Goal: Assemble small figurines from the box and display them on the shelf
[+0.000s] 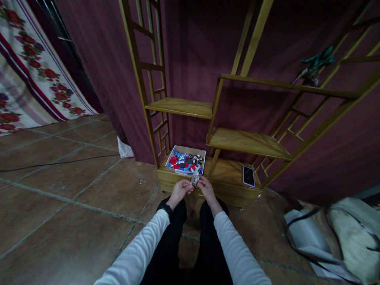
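Between my two hands is a small clear plastic bag [195, 180], crinkled and shiny; what it contains is too small to make out. My left hand [181, 189], with a dark band at the wrist, pinches the bag's left side. Fingers of my right hand [206, 187] close on its right side. Just beyond the hands, a shallow white box [190, 150] rests on the low wooden shelf. Inside it lie several small figures and pieces [182, 160] in red, blue, black and white.
A wooden shelf unit [249, 140] stands ahead before a dark red curtain. A phone [248, 176] lies on its lower board, right of the box. A dark green ornament [317, 63] sits higher up. Bags [353, 237] rest at right; a black cable [59, 163] crosses the tiles at left.
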Tool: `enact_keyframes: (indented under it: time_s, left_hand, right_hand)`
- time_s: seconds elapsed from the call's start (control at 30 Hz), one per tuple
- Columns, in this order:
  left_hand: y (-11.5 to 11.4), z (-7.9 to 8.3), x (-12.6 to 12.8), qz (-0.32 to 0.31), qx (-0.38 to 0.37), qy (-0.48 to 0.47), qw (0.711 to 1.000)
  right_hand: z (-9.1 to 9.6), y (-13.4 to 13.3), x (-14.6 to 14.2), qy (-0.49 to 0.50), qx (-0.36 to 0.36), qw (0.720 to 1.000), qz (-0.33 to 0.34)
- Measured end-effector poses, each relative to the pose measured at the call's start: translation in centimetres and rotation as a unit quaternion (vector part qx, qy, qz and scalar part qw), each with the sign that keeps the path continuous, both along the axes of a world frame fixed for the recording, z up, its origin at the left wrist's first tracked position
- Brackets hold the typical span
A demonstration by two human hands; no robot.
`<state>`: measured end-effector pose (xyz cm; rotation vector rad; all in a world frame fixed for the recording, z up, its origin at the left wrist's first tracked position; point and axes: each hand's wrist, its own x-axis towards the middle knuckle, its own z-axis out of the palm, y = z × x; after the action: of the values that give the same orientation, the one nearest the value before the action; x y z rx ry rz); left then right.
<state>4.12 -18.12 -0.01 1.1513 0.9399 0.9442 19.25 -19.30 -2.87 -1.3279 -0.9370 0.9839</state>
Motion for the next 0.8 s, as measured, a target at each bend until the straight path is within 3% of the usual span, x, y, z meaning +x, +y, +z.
enact_keyframes:
  time_s: [0.13, 0.37, 0.57, 0.8]
  left_hand:
    - [0.17, -0.20, 0.22, 0.016, -0.008, -0.006, 1.000]
    - [-0.11, -0.27, 0.39, 0.017, 0.001, -0.009, 1.000]
    - [-0.32, -0.33, 0.56, 0.002, 0.011, -0.009, 1.000]
    - [-0.54, -0.13, 0.79, -0.013, 0.017, 0.012, 1.000]
  right_hand:
    - [-0.20, -0.10, -0.20, -0.007, 0.037, 0.999, -0.005]
    - [-0.09, -0.23, -0.64, 0.005, 0.046, 0.995, 0.087]
    - [-0.35, -0.17, -0.79, 0.002, 0.049, 0.996, 0.072]
    - [0.22, -0.69, -0.86, -0.075, 0.048, 0.996, 0.032]
